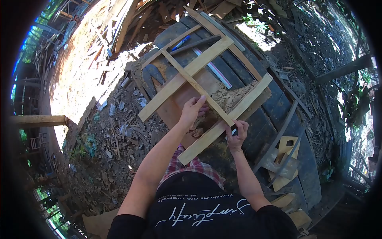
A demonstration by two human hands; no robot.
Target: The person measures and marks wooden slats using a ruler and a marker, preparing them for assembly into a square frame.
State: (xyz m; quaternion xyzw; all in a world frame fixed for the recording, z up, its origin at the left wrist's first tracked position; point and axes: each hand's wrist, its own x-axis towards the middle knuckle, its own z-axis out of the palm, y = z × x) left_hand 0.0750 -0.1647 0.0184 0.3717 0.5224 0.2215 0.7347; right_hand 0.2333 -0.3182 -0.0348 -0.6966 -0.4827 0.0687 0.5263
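A narrow wooden strip [183,73] lies across two wider wooden slats, the far slat [207,56] and the near slat [254,92]. My left hand [193,112] is closed at the middle of the strip, its thumb against the edge and fingers beside it. At the strip's near end, where it crosses the near slat, my right hand [237,136] pinches the joint; a small dark bit shows between its fingers, too small to name. Beneath the pieces is a rough brown mound [232,95], partly hidden by the slats.
A white and pink ruler [215,71] and a blue pen-like item [181,42] lie on the dark work surface [254,137]. Behind them, more wooden pieces [223,34] lie crossed. Offcuts with cut-outs [284,157] sit at right. Debris covers the ground [115,135] at left.
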